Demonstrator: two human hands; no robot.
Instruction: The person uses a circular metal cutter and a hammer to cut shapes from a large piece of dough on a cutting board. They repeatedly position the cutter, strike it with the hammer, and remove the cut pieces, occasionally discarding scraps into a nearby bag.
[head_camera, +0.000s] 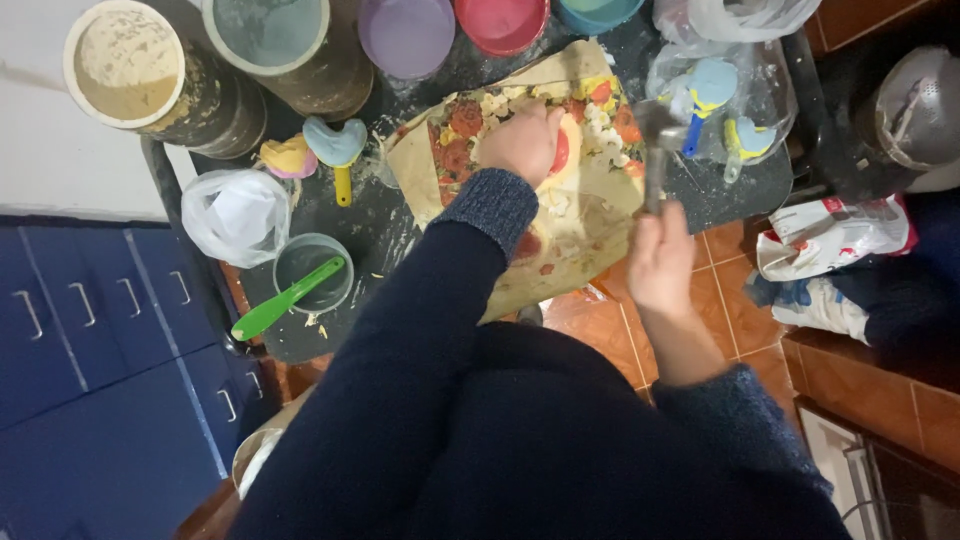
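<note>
Head view — left hand (522, 140) presses down on red round piece (561, 150) lying on floral paper sheet (560, 215) spread over dark bench (370, 225); left grip clenched over piece, fingers curled. Right hand (660, 255) grasps metal hammer (656, 165) by handle, head raised just beside piece.

Piece looks rigid, brittle, light — pale crumbs scattered around it; hold at edge, fingers well off strike point. Sheet thin, likely slides. Green spatula (285, 300) rests in cup (314, 272), well apart.

Spatula (287, 300) in cup (313, 262), left of cloth (590, 215).
</note>
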